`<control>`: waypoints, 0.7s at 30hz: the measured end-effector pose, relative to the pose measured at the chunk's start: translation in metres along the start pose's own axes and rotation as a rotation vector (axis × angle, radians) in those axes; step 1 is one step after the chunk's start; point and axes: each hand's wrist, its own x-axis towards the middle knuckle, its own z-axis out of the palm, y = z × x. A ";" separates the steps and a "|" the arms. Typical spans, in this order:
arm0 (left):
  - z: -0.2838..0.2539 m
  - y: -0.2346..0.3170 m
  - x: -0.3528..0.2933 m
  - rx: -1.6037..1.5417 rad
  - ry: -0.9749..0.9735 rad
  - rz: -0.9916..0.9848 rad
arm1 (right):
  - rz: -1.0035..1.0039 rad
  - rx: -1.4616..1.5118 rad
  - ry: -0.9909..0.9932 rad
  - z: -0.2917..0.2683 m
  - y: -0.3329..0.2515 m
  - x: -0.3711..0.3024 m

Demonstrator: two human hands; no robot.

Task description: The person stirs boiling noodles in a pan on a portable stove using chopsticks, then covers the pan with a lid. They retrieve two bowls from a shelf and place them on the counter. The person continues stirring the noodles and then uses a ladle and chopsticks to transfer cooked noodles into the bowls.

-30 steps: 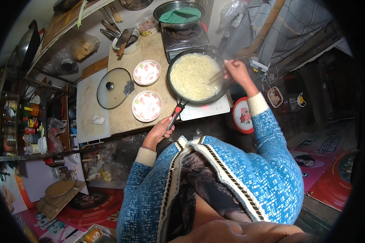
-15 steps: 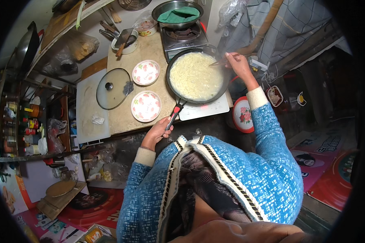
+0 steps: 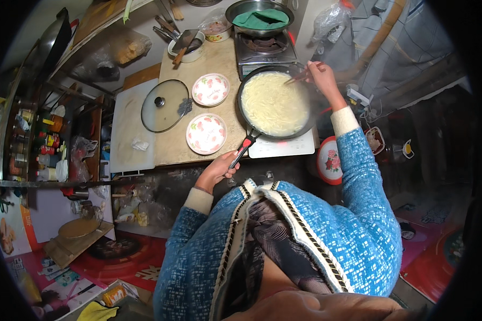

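Note:
A dark frying pan (image 3: 307, 123) full of pale noodles (image 3: 276, 104) in whitish liquid rests on a white flat cooktop (image 3: 284, 147). My left hand (image 3: 219, 168) is closed round the end of the pan's black and red handle (image 3: 245, 146). Over the pan's far right rim, my right hand (image 3: 322, 80) grips chopsticks (image 3: 296, 78), whose tips reach the noodles. Left of the pan, two white bowls with pink patterns, a far bowl (image 3: 210, 90) and a near bowl (image 3: 206, 134), stand on the table. Beside them lies a glass lid (image 3: 165, 109) with a black knob.
Behind the pan, a metal basin (image 3: 238, 25) with a green cloth sits on a gas stove (image 3: 265, 53). A pot holding a cleaver (image 3: 183, 45) stands at the back left. A white board (image 3: 131, 125) lies at the table's left end. A red-rimmed round tray (image 3: 329, 160) is lower right.
The whole view has shifted, so table and pan appear farther right and slightly higher. My right hand still holds the chopsticks at the pan; my left keeps its hold on the handle.

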 end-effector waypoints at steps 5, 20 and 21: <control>-0.003 -0.007 0.003 0.002 0.040 0.026 | 0.043 -0.373 -0.278 0.024 0.021 0.005; -0.189 0.050 -0.069 0.537 0.207 0.283 | -0.074 -0.650 0.023 0.103 -0.098 -0.077; -0.218 0.057 -0.085 0.579 0.236 0.323 | -0.227 -0.623 0.186 0.114 -0.095 -0.074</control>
